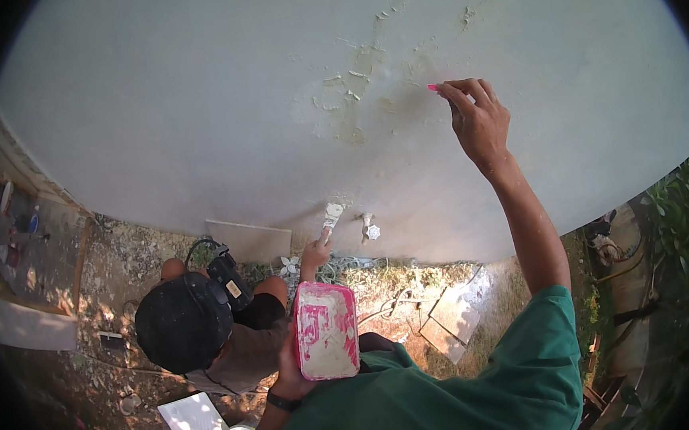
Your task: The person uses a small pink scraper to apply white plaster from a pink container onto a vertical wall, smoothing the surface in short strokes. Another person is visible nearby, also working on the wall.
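My left hand is closed on the edge of a pink plastic tub, held in front of my body. Cream-white putty smears its inside. Up at the white wall, my right hand pinches a small pink piece, mostly covered by the fingers, so its full shape is hidden. Just left of it are rough putty patches with raised, flaking edges. Lower down, a co-worker's hand holds a putty-coated scraper against the wall.
The co-worker, in a dark cap, crouches close at my left. A tap juts from the wall. Below lie broken tiles, a hose and a white tray. Green plants grow at the right.
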{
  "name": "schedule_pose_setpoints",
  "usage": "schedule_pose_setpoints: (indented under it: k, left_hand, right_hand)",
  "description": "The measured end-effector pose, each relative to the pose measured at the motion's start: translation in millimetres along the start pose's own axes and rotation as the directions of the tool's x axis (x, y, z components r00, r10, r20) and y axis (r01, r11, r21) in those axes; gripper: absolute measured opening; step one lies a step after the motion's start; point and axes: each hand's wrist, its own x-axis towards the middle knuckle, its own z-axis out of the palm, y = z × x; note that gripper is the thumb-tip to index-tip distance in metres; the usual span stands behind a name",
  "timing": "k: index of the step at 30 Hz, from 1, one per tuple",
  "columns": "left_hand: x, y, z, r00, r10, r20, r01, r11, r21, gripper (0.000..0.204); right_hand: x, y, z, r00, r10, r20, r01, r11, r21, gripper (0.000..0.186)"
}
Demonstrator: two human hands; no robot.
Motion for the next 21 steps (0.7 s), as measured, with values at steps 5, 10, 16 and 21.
schedule_pose_setpoints:
  k: [5, 10, 16, 21]
  left_hand:
    - [1.2, 5.2, 1.5, 0.999, 0.015, 0.038, -0.016, 1.0, 0.013, 0.082]
    - [0.8, 8.9, 10.0, 1.0, 0.015, 0.021, -0.015, 1.0, 0.02, 0.083]
    - [3.0, 7.6, 18.0, 1.0, -0.011, 0.006, 0.011, 0.998, 0.066, 0.084]
    - [7.3, 10.5, 16.2, 1.0, 0.021, -0.002, -0.02, 0.993, 0.113, 0.084]
  right_hand:
    - [11.7, -17.5, -1.1, 0.853, 0.513, 0.098, -0.499, 0.744, 0.444, 0.012]
    - [19.8, -17.7, 5.8, 0.827, 0.556, 0.085, -0.543, 0.749, 0.38, 0.017]
    - [33.1, 3.6, 39.3, 0.899, -0.272, -0.344, 0.123, 0.909, -0.397, 0.042]
    - [12.2, 4.3, 37.7, 0.96, -0.143, -0.239, 0.067, 0.951, -0.301, 0.04]
